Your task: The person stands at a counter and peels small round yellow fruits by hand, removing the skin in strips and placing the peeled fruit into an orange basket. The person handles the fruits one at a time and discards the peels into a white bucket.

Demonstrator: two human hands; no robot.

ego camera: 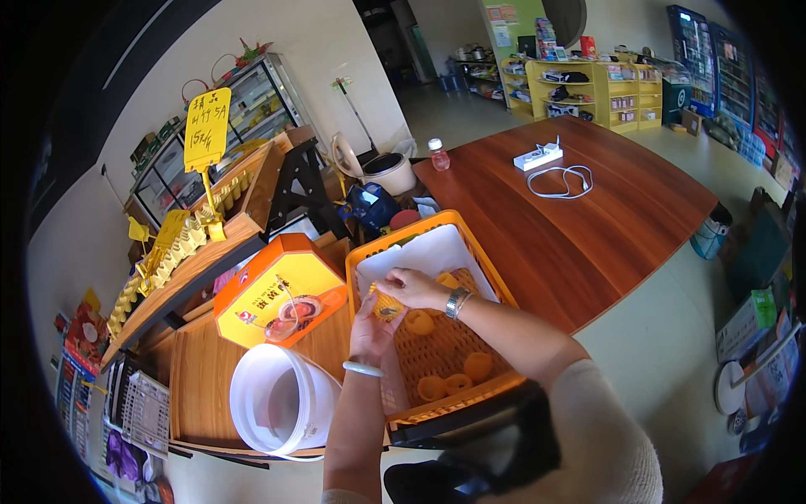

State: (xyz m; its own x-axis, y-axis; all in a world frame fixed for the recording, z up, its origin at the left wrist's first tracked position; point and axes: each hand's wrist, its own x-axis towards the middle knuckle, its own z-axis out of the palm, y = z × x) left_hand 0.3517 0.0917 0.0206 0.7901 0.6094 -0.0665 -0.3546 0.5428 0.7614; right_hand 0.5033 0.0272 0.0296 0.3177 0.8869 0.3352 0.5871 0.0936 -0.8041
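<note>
My left hand (371,331) holds a round item in an orange foam net (386,307), probably a fruit, above the crate's left side. My right hand (412,288) meets it from the right, its fingers pinching the upper edge of the net. Below both hands is an orange plastic crate (352,258) with a white liner (434,246) on its far side. Several orange foam net sleeves (478,366) lie on its woven-looking bottom; whether they hold anything is hard to see. My right forearm hides part of the crate.
Left of the crate stand a white plastic bucket (252,390) and an orange-yellow gift box (289,296). A sloped wooden display rack (189,277) rises beyond them. On the reddish wooden table (604,239) are a power strip (537,157) with a coiled cable and a small bottle (439,155).
</note>
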